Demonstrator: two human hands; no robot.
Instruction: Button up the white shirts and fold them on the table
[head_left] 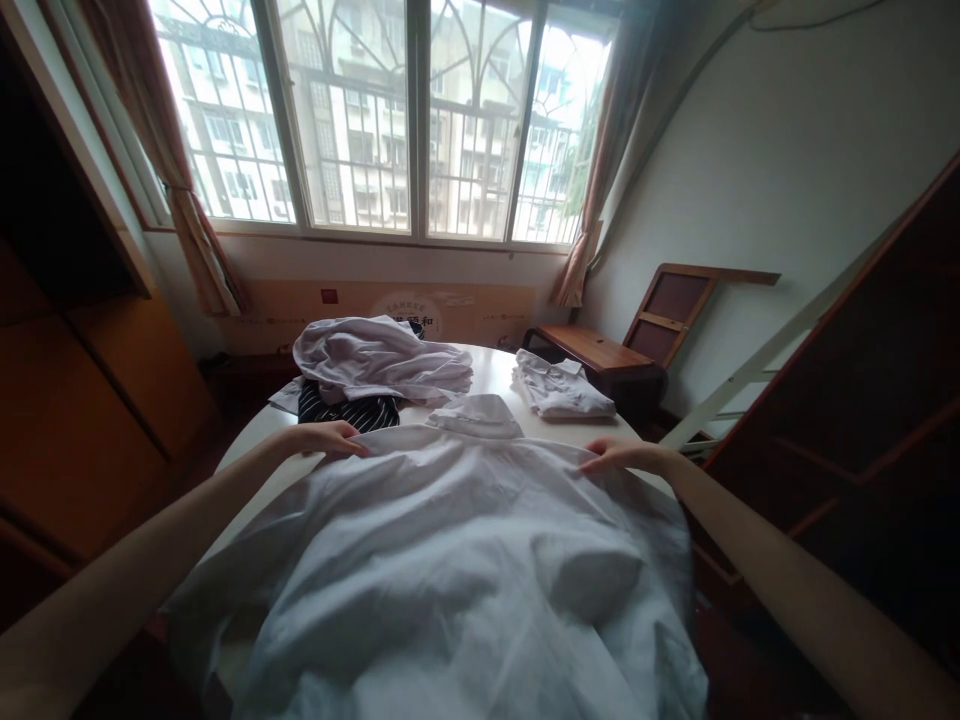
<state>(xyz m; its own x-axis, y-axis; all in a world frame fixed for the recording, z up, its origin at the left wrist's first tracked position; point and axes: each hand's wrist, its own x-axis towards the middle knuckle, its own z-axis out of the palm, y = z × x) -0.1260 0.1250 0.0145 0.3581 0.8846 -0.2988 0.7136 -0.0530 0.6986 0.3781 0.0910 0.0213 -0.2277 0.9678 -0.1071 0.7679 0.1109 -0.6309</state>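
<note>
A white collared shirt (465,540) is spread over the near part of a round white table (491,370), its collar (476,415) pointing toward the window. My left hand (330,438) pinches the shirt at its left shoulder. At the opposite shoulder, my right hand (611,455) has its fingers closed on the cloth. Both arms are stretched forward, and the shirt's lower part hangs toward me. Behind the left hand lies a loose heap of pale shirts (375,360) with a black striped garment (349,408) under it. A folded white shirt stack (562,385) lies beyond the right hand.
A wooden bench or low table (592,345) stands behind the table at right, near a leaning wooden frame (667,310). Orange-brown cabinets (82,410) are at left. A large dark wooden panel (862,430) slants along the right. Barred windows (412,130) fill the back.
</note>
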